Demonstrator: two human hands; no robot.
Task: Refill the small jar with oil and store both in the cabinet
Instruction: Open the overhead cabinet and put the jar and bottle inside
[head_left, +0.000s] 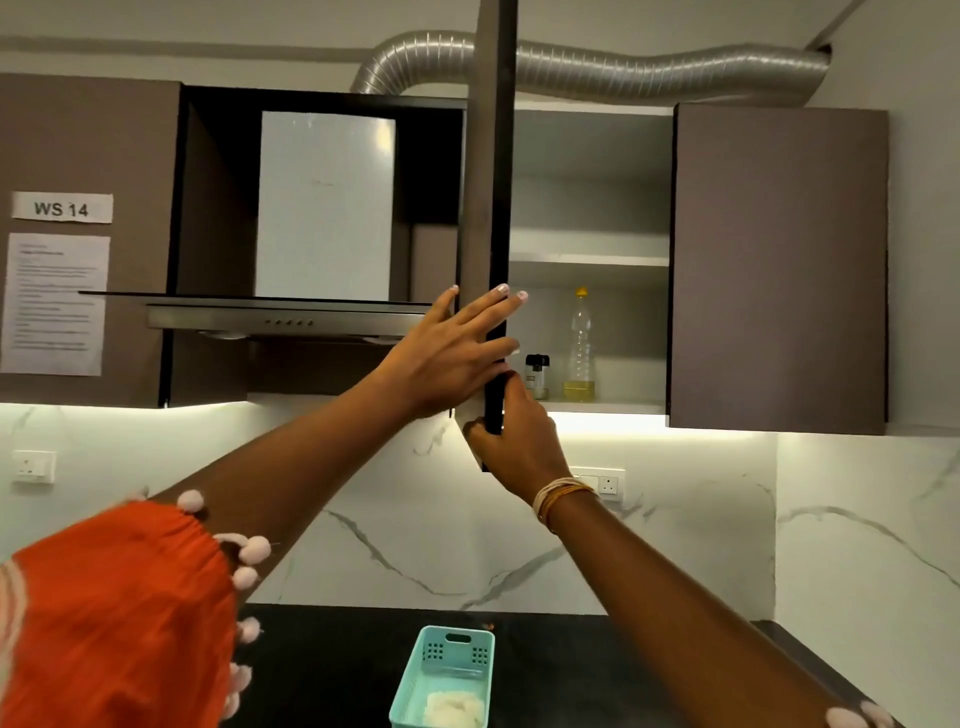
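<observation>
Evenly bright indoors; white strip glow under the brown wall cabinets (779, 270) washing the marble backsplash (857, 519). Slightly soft focus, wide-angle bending at edges.

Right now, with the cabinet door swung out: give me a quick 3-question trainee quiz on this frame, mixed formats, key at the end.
1. True or false: the oil bottle and the small jar stand on the upper shelf of the open cabinet.
2. Multiple choice: the right hand is A) lifting the bottle, B) gripping the lower edge of the cabinet door, C) resting in the teal basket.
3. Fill in: the left hand lies with straight fingers against the door's ____ face, the side towards the range hood.

Key
1. False: both stand on the bottom shelf, jar left of bottle.
2. B
3. Outer
</observation>
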